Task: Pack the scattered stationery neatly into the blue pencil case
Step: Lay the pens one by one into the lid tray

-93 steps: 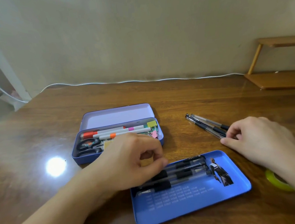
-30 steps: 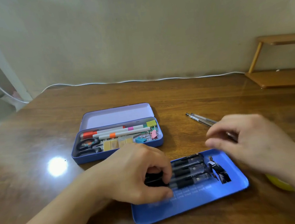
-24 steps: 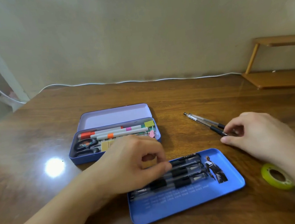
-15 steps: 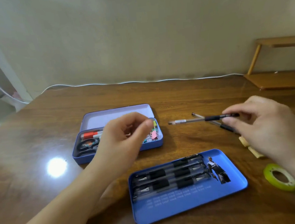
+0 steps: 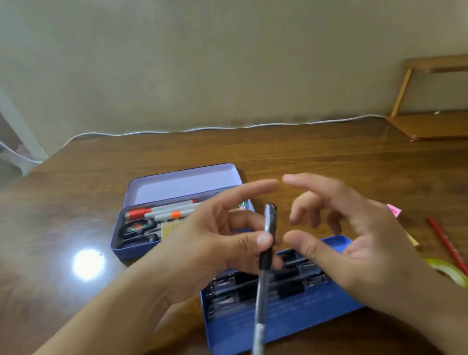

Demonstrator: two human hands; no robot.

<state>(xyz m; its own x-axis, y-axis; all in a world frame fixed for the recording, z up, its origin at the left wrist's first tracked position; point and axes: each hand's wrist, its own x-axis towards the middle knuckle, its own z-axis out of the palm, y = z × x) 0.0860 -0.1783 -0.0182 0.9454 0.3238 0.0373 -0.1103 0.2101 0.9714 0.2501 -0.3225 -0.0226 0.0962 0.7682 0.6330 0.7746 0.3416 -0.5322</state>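
Observation:
The blue pencil case point(image 5: 125, 246) lies open at centre left, holding markers, scissors and clips, its lid point(image 5: 182, 186) tipped back. A blue tray point(image 5: 286, 331) in front of it holds several black pens side by side. My left hand point(image 5: 210, 247) pinches a black pen point(image 5: 264, 273) between thumb and fingers, held above the tray with the tip pointing toward me. My right hand point(image 5: 354, 240) hovers just right of the pen with fingers spread and nothing in it.
A red pencil point(image 5: 450, 249) and a green tape roll point(image 5: 450, 273) lie at the right, with a pink clip point(image 5: 394, 209) behind my right hand. A wooden shelf point(image 5: 443, 125) stands at the back right. A white cable point(image 5: 222, 127) runs along the wall.
The black pen passed from my right hand to my left hand and swung from level to pointing toward me. My right hand let go and opened. Both hands drew together above the tray.

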